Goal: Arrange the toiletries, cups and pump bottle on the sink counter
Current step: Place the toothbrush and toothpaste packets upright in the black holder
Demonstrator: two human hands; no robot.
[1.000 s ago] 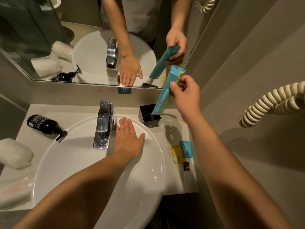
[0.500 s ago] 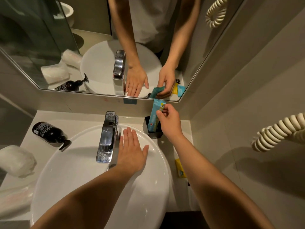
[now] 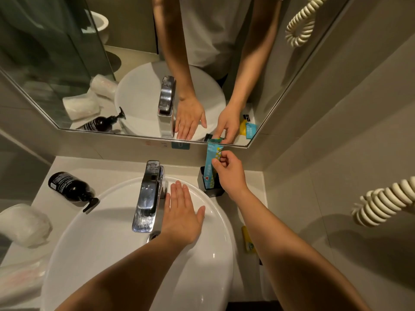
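A long teal toiletry packet (image 3: 211, 163) stands upright in a black square holder (image 3: 210, 191) at the back right of the counter. My right hand (image 3: 229, 173) pinches the packet near its top with thumb and fingers. Flat on the white basin's rim (image 3: 215, 212), next to the chrome tap (image 3: 148, 196), rests my left hand (image 3: 183, 215), holding nothing. A dark pump bottle (image 3: 69, 187) lies on its side on the counter at the left. Two plastic-wrapped cups (image 3: 22, 223) lie at the far left edge.
A yellow sachet (image 3: 247, 240) lies on the narrow counter strip right of the basin, partly under my right forearm. The mirror (image 3: 112, 52) runs along the back wall. A coiled cream cord (image 3: 381, 203) hangs on the right wall.
My right hand has lowered the teal packet into the black holder. The camera has tilted down slightly. My left hand has stayed on the basin rim.
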